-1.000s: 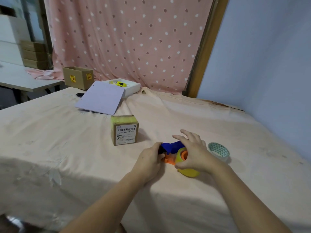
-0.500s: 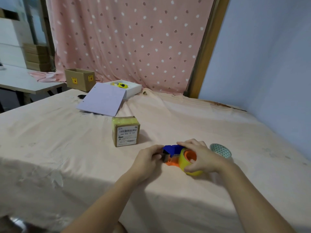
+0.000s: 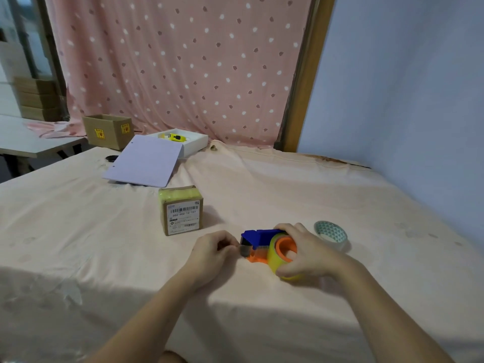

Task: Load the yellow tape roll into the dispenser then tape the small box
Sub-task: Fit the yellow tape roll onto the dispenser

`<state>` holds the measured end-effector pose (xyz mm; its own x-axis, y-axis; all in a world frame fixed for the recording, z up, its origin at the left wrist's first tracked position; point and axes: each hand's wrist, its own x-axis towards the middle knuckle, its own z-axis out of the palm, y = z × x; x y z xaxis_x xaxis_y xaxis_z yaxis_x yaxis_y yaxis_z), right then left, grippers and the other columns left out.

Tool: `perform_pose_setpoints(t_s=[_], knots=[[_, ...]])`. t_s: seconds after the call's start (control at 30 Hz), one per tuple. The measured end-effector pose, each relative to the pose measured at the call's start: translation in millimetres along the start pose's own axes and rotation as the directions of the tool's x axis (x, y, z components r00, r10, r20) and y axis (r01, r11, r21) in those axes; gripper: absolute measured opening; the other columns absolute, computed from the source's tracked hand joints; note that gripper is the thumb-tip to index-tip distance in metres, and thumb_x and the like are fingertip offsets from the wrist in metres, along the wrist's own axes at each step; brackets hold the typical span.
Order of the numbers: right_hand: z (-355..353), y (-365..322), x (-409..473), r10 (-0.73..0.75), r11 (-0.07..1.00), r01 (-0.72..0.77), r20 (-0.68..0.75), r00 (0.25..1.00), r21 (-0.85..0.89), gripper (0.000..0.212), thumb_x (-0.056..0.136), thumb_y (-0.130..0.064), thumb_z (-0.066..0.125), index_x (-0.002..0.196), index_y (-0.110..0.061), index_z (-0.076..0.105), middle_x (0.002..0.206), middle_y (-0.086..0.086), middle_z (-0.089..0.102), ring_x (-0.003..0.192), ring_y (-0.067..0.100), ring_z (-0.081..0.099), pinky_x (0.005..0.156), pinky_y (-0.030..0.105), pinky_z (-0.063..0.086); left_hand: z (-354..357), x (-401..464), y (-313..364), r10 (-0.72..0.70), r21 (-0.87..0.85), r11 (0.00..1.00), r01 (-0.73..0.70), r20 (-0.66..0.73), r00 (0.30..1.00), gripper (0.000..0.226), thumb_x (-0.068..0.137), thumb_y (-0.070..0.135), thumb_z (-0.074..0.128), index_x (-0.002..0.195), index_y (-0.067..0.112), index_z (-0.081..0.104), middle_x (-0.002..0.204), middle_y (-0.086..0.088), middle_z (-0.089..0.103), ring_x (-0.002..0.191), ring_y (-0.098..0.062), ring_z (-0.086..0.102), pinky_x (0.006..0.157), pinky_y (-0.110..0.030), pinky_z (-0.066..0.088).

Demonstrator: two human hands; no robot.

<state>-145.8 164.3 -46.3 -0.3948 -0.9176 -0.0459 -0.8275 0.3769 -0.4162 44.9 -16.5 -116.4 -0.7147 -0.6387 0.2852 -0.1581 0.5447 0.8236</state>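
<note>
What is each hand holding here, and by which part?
Right hand wraps the yellow tape roll seated on the dispenser. Left hand pinches at the dispenser's front end; the grip's contents cannot be told.

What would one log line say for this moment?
stage: loading tape | right hand: holding yellow tape roll on dispenser | left hand: at cutter end | small box: untouched

On the cloth-covered worktop (image 3: pixel 262 179), the right hand (image 3: pixel 306 250) wraps around the yellow tape roll (image 3: pixel 276 258) seated on the orange-and-blue dispenser (image 3: pixel 258 239), while the left hand (image 3: pixel 212 250) pinches at the dispenser's front end. The small box (image 3: pixel 182 210) stands just beyond toward the far edge, and a patterned tape roll (image 3: pixel 331 233) lies beside the right hand.
</note>
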Motion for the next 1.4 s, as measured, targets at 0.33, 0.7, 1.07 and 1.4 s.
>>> perform_pose_setpoints(t_s=[0.33,0.7,1.07,1.4], knots=[[-8.3,19.5,-29.4,-0.032,0.999,0.032,0.008,0.999,-0.03,0.112,0.047,-0.05,0.086,0.144,-0.048,0.03,0.127,-0.017,0.042,0.116,0.008,0.055,0.101,0.034,0.052,3.0,0.6,2.1,-0.056,-0.005,0.998,0.056,-0.112,0.992,0.014,0.086,0.012,0.072,0.077,0.022,0.071,0.08,0.007,0.072,0.081,-0.012,0.064,0.076,-0.027,0.048],[6.8,42.3,-34.8,0.064,0.942,0.002,-0.188,0.98,0.335,0.056,0.079,-0.01,0.07,0.125,-0.039,0.057,0.113,-0.013,0.073,0.102,0.004,0.07,0.092,0.035,0.058,1.4,-3.9,6.0,-0.05,-0.085,0.995,0.045,-0.062,0.997,0.009,0.095,0.022,0.067,0.094,0.029,0.073,0.067,0.006,0.07,0.063,-0.001,0.059,0.065,-0.019,0.045],[21.2,26.2,-60.7,-0.117,0.968,0.217,-0.539,0.834,0.125,0.066,0.065,0.013,0.055,0.098,-0.043,0.047,0.124,-0.012,0.053,0.122,-0.005,0.046,0.094,0.006,0.037,-0.4,-12.2,22.7,0.03,-0.188,0.982,-0.007,0.119,0.992,0.024,0.098,0.006,0.061,0.099,0.022,0.078,0.086,-0.003,0.079,0.075,-0.004,0.069,0.074,-0.014,0.05],[2.9,25.1,-78.7,-0.075,0.952,0.167,-0.332,0.94,0.258,0.043,0.074,-0.045,0.077,0.097,-0.027,0.045,0.101,-0.001,0.06,0.085,0.021,0.061,0.07,0.034,0.052,-16.4,-12.7,30.7,-0.103,-0.353,0.906,0.234,0.351,0.93,0.036,0.093,-0.006,0.06,0.114,0.017,0.077,0.103,0.002,0.081,0.084,-0.003,0.069,0.074,-0.016,0.052]])
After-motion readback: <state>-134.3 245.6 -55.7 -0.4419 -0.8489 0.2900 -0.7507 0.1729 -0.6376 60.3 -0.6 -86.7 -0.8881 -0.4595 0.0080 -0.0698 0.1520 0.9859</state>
